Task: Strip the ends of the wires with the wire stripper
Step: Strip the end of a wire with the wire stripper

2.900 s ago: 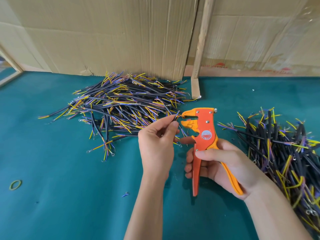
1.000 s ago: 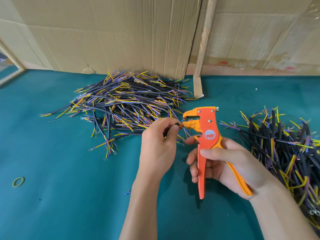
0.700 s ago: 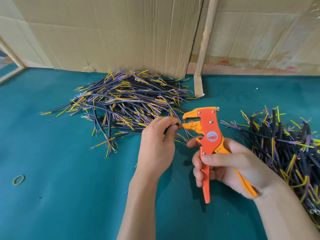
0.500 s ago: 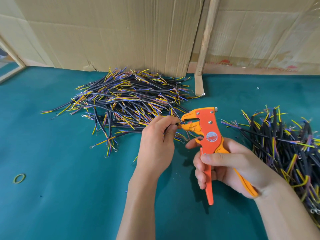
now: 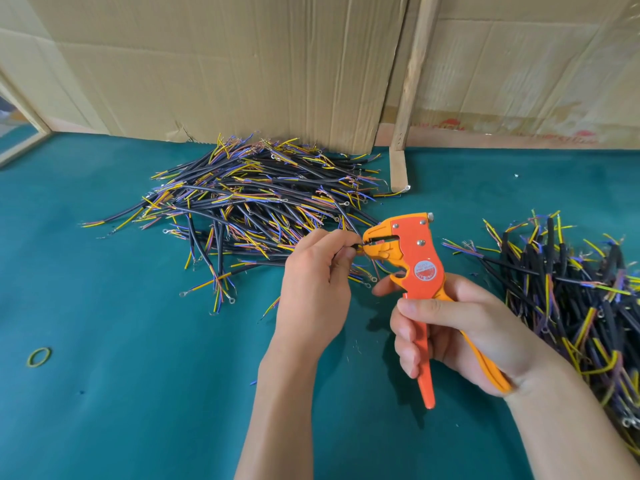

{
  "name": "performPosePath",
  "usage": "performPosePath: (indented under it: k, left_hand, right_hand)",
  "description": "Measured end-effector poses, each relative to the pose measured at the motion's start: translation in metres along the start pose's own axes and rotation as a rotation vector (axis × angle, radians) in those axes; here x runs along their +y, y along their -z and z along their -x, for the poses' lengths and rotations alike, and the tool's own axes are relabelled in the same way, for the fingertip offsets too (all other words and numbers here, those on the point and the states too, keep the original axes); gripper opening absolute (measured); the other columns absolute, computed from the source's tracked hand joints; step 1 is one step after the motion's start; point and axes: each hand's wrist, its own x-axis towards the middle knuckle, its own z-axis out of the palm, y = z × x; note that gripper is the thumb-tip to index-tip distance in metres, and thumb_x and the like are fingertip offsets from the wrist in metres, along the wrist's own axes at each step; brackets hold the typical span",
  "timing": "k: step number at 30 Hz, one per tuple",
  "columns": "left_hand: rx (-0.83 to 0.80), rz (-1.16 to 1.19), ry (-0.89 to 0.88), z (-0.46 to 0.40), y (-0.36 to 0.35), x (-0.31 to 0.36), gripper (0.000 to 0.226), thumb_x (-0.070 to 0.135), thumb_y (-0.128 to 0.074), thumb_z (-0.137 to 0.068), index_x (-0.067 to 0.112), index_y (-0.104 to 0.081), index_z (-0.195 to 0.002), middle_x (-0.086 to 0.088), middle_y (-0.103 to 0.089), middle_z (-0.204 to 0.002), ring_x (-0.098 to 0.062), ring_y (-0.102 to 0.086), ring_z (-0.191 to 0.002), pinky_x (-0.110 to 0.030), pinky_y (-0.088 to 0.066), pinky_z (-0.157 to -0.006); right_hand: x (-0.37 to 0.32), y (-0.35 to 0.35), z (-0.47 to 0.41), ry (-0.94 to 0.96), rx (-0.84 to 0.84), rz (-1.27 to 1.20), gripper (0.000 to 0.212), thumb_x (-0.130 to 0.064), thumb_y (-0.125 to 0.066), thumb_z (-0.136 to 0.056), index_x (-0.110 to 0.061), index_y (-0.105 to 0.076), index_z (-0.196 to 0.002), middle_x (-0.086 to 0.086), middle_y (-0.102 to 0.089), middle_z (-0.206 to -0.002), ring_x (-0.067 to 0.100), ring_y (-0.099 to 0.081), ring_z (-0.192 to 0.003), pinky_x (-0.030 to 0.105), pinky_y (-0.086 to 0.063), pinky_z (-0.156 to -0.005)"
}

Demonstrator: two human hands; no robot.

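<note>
Both hands forward, fingers curled, gripping.

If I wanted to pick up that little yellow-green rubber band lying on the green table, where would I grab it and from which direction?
Come straight down from above and pinch one side of the rubber band between thumb and fingertip. It lies flat on the green table as a thin open loop, so there is no edge to reach from the side. It sits alone, well left of the left hand, so nothing blocks the approach.

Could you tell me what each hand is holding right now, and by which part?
The left hand pinches a wire near its end; the right hand grips the wire stripper by its handles.
</note>
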Motion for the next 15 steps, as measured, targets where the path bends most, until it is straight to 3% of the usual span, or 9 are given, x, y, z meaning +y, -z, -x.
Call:
performPosePath:
  k: [6,15]
  left_hand:
    - [0.022,-0.009,-0.011,-0.0001,-0.0004,-0.0017,0.019,0.003,-0.062,-0.096,0.017,-0.074,-0.101,0.003,-0.061,-0.086,-0.014,-0.054,-0.079,-0.021,-0.042,-0.071]
    - [0.052,-0.007,-0.031,0.0004,-0.0015,-0.0035,0.019,0.003,-0.063,-0.094,0.016,-0.075,-0.1,0.004,-0.063,-0.087,-0.021,-0.058,-0.084,-0.034,-0.047,-0.076]
  right_hand:
    - [0.001,-0.0005,-0.0004,0.0,0.004,-0.009,0.028,-0.014,-0.07,-0.084,-0.001,-0.069,-0.11,0.015,-0.052,-0.069,0.029,-0.052,-0.053,0.04,-0.05,-0.052]
    - [0.0006,-0.0005,-0.0003,-0.01,0.007,-0.001,0.03,-0.015,-0.071,-0.083,-0.001,-0.069,-0.11,0.016,-0.052,-0.069,0.03,-0.053,-0.053,0.04,-0.05,-0.051]
